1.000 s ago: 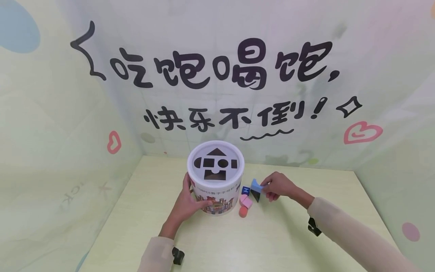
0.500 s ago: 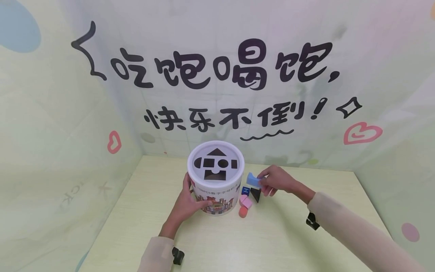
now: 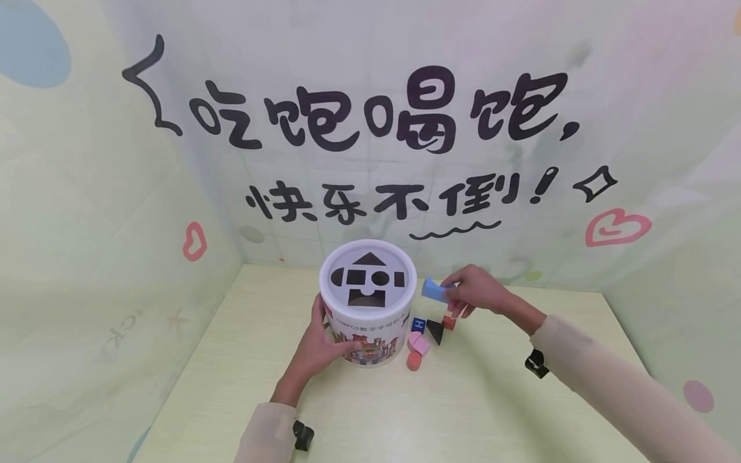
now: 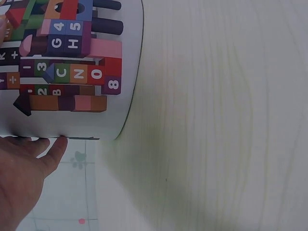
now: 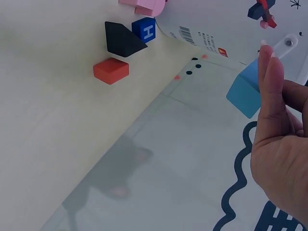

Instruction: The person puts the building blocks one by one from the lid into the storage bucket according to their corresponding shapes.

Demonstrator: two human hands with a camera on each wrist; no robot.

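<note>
**A:** Head view first, leftmost thing. What is the left hand [image 3: 320, 350] doing?

**B:** It holds the white cylindrical shape-sorter tub with the printed block picture [image 3: 370, 334], fingers [image 3: 341, 348] curled round its lower wall. The left wrist view shows the thumb [image 4: 54, 150] against the tub's rim. The tub stands near the back edge of the pale wooden bench [image 3: 370, 411], left of centre.

**A:** Anything inside the tub?

**B:** Cannot tell. Its white lid with dark cut-out holes [image 3: 367, 272] is on, and the holes only show black.

**A:** And just right of the tub?

**B:** Loose blocks lie on the bench: a coral round block [image 3: 413, 361] nearest the front, a pink block [image 3: 419, 343], a small blue cube marked H [image 3: 419, 323], a black triangular block [image 3: 436, 332] and a small red flat block [image 3: 449, 322].

**A:** Then the right hand [image 3: 476, 292]?

**B:** It pinches a light blue wooden block [image 3: 435, 290] between thumb and fingertips [image 5: 270, 86], lifted clear of the bench, just right of the lid and about level with it.

**A:** So how far along?

**B:** By my reckoning, early or midway: one block is in the air and not yet at any hole, and five lie outside the tub.
</note>
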